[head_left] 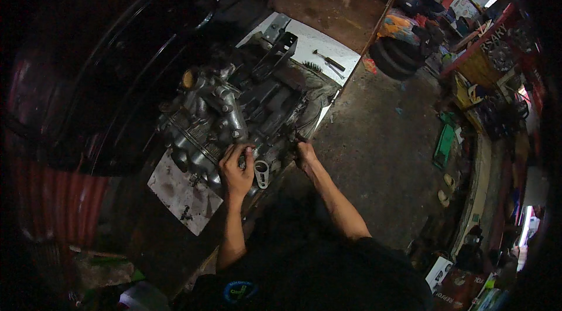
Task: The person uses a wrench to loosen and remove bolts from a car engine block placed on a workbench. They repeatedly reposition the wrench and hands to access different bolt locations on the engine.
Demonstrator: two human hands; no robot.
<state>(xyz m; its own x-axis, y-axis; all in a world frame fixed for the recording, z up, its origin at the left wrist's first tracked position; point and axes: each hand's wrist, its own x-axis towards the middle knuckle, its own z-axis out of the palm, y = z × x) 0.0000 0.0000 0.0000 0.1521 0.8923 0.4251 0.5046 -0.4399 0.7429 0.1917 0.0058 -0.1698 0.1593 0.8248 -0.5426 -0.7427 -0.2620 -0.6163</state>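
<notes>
A greasy metal engine point(225, 103) lies on a low bench in front of me. My left hand point(236, 172) is at its near side, fingers bent and partly apart with nothing visible in them, close to the ribbed casing. Just right of that hand is a pale metal bracket point(261, 174) with a round hole and a slot. My right hand point(305, 153) is closed at the engine's right edge; a dark bit shows at its fingertips, too dim to name. Beyond the engine, a small hammer-like tool point(329, 59) and a black-bristled brush point(312, 66) lie on a white board point(310, 42).
A stained pale sheet point(184, 194) lies at the engine's near left. Dark vehicle bodywork point(134, 47) rises on the left. Tyres point(395, 59) and clutter line the right side, with a green object point(444, 140) and sandals point(446, 190) on the floor.
</notes>
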